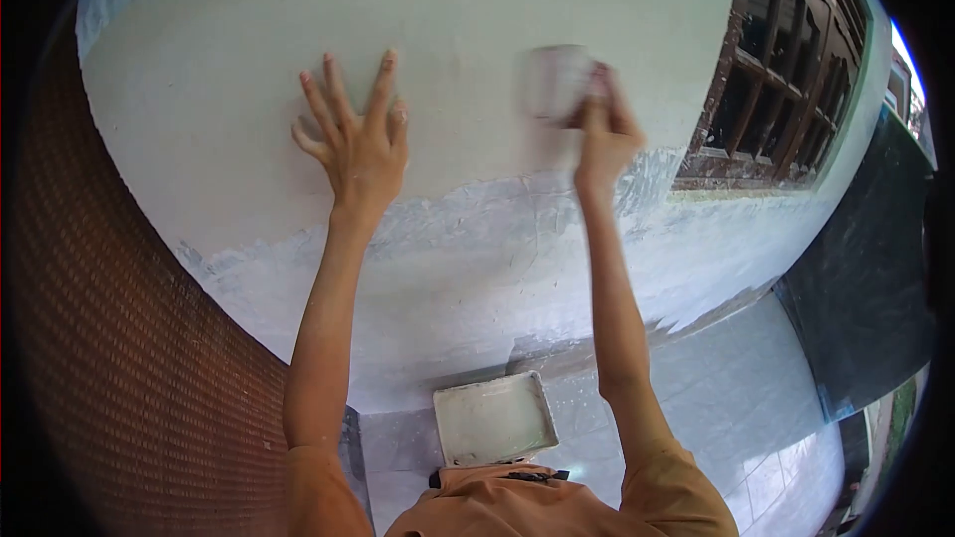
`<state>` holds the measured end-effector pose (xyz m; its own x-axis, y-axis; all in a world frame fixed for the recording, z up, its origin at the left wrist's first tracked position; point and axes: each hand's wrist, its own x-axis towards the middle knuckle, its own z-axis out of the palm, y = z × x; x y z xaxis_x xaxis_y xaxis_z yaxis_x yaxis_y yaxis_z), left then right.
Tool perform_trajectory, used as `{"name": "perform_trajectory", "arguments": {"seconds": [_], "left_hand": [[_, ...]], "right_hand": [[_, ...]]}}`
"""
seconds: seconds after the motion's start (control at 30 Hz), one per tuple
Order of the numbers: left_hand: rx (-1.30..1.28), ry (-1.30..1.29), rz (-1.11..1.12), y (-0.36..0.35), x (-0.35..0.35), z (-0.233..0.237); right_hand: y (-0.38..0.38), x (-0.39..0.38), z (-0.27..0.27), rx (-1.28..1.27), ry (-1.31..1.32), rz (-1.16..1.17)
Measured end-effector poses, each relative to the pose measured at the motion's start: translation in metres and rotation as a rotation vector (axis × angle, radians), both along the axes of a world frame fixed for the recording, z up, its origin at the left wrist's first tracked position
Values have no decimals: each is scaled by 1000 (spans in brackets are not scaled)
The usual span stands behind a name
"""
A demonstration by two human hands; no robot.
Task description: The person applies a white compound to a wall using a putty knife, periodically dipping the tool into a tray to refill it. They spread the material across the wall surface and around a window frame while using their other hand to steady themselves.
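My left hand (360, 144) is pressed to the pale wall (468, 119) with its fingers spread, holding nothing. Off to the right, my right hand (607, 139) grips a flat, whitish, roughly rectangular scraper (557, 85) by its right side. Motion blurs the scraper, and its exact shape is hard to make out. It is at the wall's surface, level with the left hand's fingers. Below both hands, the smooth greenish coat ends in a ragged edge over a rougher bluish-white band (477, 249).
A shallow white tray (547, 408) with pale smears stands on the grey tiled floor (696, 398) by the wall's foot. A brown woven panel (149, 318) borders the left side. A dark wooden window (781, 70) is at upper right, with a dark board (865, 259) below it.
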<state>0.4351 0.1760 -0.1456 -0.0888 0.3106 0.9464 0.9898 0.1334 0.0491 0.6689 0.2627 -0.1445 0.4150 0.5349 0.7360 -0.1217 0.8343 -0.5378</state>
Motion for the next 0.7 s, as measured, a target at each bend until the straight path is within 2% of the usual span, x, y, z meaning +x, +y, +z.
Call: {"name": "perform_trajectory", "arguments": {"seconds": [0.07,0.17,0.2,0.23,0.27,0.3,0.33,0.4,0.47,0.6,0.7], "left_hand": [[-16,-10,5,-3,0,-1],[1,-12,-42,-1,3,-2],[5,-29,-35,0,4,-3],[4,-42,-32,2,6,-4],[-4,-30,-50,3,8,-5],[1,-38,-30,4,8,-5],[11,-49,-6,6,8,-5],[20,-26,-10,7,7,-6],[36,-25,2,8,7,-7],[44,-5,27,6,5,-6],[35,-11,41,7,11,-7]], "right_hand": [[1,31,3,41,223,-31],[-8,26,8,51,317,38],[-18,10,4,65,179,17],[-25,-7,0,50,83,112],[-32,-24,-6,-67,-46,173],[-23,-45,-18,38,-131,73],[-37,-59,-17,31,-140,64],[-16,-51,-22,20,-132,-5],[1,-3,-17,-42,-25,-37],[7,75,-2,39,447,-56],[-14,52,2,68,364,11]]}}
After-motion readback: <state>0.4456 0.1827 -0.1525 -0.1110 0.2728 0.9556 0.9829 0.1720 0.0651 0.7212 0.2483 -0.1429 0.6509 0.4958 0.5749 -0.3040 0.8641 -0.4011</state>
